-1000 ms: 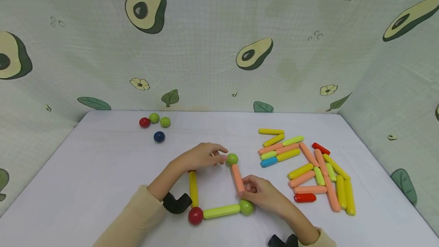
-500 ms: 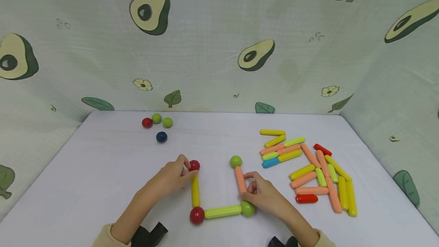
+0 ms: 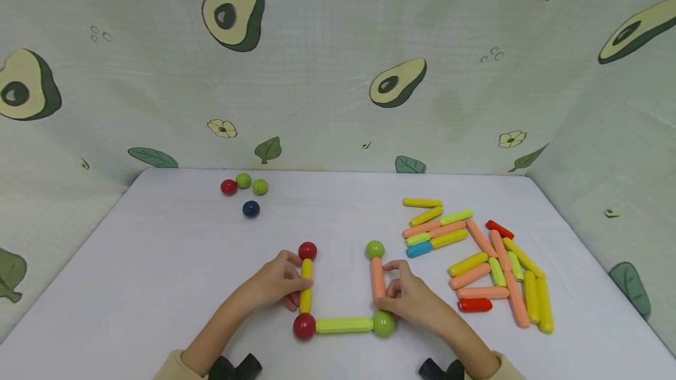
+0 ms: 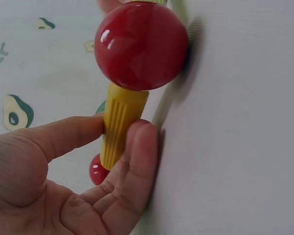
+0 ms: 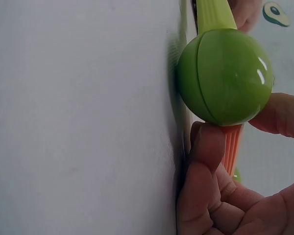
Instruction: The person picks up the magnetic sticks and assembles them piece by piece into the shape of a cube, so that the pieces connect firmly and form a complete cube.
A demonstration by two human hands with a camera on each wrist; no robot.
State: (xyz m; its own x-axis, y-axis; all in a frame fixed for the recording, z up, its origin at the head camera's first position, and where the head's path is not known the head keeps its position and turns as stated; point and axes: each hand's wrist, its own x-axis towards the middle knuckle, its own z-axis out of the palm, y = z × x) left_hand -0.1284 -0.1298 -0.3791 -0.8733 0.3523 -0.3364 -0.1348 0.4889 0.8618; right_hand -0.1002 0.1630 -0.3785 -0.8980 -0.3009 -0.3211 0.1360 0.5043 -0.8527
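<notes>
A U-shaped frame of sticks and balls lies on the white table. On its left side my left hand (image 3: 277, 280) pinches the yellow stick (image 4: 118, 122) between thumb and fingers. That stick joins a far red ball (image 3: 307, 250) to a near red ball (image 4: 142, 46). A lime stick (image 3: 344, 325) runs along the near side to a green ball (image 5: 225, 76). My right hand (image 3: 409, 292) pinches the orange stick (image 3: 377, 277) on the right side, close to that green ball. Another green ball (image 3: 375, 249) caps the orange stick's far end. The frame's far side has no stick.
Several loose sticks, among them a blue stick (image 3: 419, 249) and a red stick (image 3: 475, 305), lie on the right of the table. At the back left sit a red ball (image 3: 229, 187), two green balls (image 3: 260, 186) and a dark blue ball (image 3: 250, 209). A patterned cloth hangs behind.
My left hand has gone from the far green ball to the far red ball, then down onto the yellow stick. The frame's two sides now stand straighter. My right hand keeps hold of the orange stick.
</notes>
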